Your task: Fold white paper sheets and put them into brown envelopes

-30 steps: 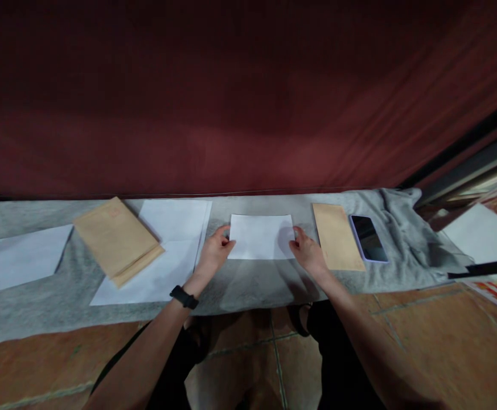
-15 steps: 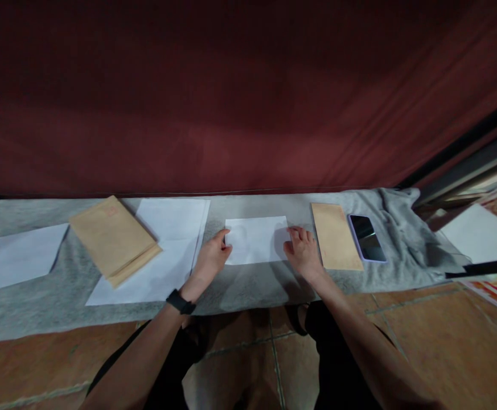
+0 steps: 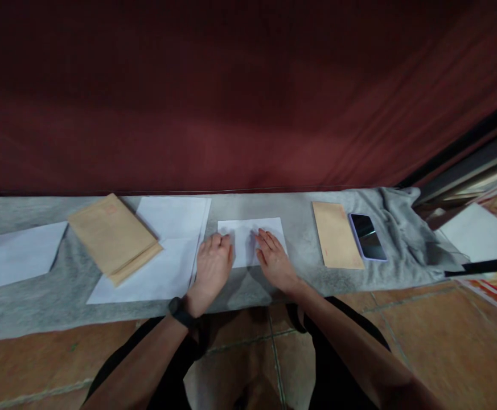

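Observation:
A small white sheet of paper [image 3: 243, 246], perhaps folded, lies in front of me on the grey cloth. Over its left edge rests my left hand [image 3: 213, 263], palm down with fingers stretched forward and the thumb at the paper. My right hand [image 3: 275, 262] lies over the right half of the sheet, fingers extended and slightly apart. Neither hand grips anything. Both hands cover parts of the paper's sides and lower edge.
Brown envelopes [image 3: 114, 236] are stacked at left, partly over larger white sheets [image 3: 180, 250]. Another white sheet [image 3: 13, 256] lies far left. Right of my hands are a single brown envelope [image 3: 337, 236] and a phone [image 3: 368, 237]. A dark red cloth [image 3: 248, 114] hangs behind.
Both hands have gone from holding the paper's side edges to lying flatter over it, the right hand moving left. The paper has shifted slightly left.

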`<state>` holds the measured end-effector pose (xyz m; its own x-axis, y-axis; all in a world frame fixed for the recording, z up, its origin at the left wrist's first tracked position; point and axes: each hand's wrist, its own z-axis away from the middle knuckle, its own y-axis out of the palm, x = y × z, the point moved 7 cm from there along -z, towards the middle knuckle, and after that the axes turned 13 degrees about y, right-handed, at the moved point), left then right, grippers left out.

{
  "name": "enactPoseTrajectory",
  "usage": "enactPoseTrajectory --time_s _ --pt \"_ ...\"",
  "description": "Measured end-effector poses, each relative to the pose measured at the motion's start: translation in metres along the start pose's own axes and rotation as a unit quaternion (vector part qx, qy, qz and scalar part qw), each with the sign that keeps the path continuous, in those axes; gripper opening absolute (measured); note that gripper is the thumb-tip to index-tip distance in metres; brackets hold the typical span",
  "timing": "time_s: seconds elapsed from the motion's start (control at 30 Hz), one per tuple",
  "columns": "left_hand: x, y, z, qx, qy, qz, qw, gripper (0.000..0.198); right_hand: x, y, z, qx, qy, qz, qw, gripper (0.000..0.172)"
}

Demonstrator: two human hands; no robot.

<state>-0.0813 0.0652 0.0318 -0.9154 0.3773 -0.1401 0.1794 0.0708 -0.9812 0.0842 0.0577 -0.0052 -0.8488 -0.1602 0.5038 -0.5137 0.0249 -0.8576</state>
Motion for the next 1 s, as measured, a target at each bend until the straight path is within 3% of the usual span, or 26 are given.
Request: enactPoseTrajectory --time_s 0.07,0.13,0.3,0.77,1.0 --pt "-0.018 0.009 -0.004 -0.029 0.048 0.036 0.998 0.049 0.008 0.005 0.000 0.009 -0.015 0.011 1.000 0.052" --pt "-0.031 0.027 -0.008 -0.017 0.093 0.086 0.992 0.054 0.013 0.010 -0.001 0.016 -0.020 0.022 0.999 0.054" --pt "-0.037 0.056 -0.011 0.000 0.101 0.112 0.989 0.061 0.012 0.021 0.000 0.040 0.009 0.081 0.996 0.060" --pt "-0.021 0.057 -0.010 -0.007 0.062 0.000 0.998 0.077 -0.020 0.008 0.003 -0.080 0.037 0.151 0.985 0.059" --pt "-0.011 0.057 -0.008 -0.024 0.051 -0.027 0.998 0.077 -0.039 0.004 0.003 -0.096 0.049 0.166 0.980 0.062"
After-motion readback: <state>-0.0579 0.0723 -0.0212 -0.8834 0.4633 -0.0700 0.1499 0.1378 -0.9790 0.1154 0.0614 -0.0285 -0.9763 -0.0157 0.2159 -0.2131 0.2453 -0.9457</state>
